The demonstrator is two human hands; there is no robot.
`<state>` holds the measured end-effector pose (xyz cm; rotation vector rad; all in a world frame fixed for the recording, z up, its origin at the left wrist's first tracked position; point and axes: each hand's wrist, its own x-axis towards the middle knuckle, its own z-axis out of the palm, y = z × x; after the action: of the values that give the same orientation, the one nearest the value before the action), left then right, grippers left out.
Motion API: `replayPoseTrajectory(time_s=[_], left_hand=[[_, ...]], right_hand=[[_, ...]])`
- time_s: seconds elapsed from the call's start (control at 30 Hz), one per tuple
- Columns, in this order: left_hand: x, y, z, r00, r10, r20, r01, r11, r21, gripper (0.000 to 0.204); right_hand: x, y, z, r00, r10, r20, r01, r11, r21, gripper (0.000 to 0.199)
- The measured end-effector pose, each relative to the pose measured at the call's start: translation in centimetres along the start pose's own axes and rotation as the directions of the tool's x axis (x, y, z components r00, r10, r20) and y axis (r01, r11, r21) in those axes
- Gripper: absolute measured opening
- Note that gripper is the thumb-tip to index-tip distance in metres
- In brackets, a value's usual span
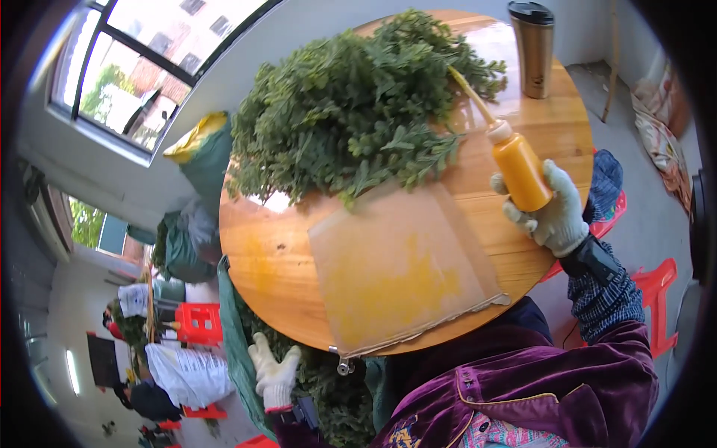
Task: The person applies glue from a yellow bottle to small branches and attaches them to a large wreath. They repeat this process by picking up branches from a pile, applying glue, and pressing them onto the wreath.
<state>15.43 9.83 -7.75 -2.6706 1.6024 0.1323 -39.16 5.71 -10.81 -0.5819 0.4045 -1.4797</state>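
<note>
Over the round wooden bench (284, 261), my gloved right hand (556, 213) grips an orange squeeze bottle (520, 170) beside leafy green sprigs (351, 112), while my left hand (275, 373) hangs open below.

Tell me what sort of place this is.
Probably a small craft workshop for artificial greenery: a pile of green sprigs covers a round wooden table, the right hand holds an orange squeeze bottle, and stuffed sacks stand nearby.
</note>
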Motion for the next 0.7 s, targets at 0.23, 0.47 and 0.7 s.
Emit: replayPoseTrajectory(time_s=[0.23,0.47,0.7], left_hand=[[1.4,2.9,-2.8,0.995,0.041,-0.088,-0.043,0.999,-0.017,0.078],[3.9,8.0,-1.7,0.795,0.408,-0.449,-0.583,0.719,-0.379,0.062],[3.8,16.7,1.5,0.517,0.782,-0.347,-0.856,0.475,-0.204,0.064]], right_hand=[[0.0,0.4,2.2,0.995,-0.073,-0.066,0.066,0.992,-0.109,0.078],[0.5,-1.2,1.2,0.994,-0.004,-0.111,-0.054,0.855,-0.516,0.082],[3.7,-5.8,-0.7,0.924,-0.358,-0.136,0.270,0.861,-0.431,0.081]])
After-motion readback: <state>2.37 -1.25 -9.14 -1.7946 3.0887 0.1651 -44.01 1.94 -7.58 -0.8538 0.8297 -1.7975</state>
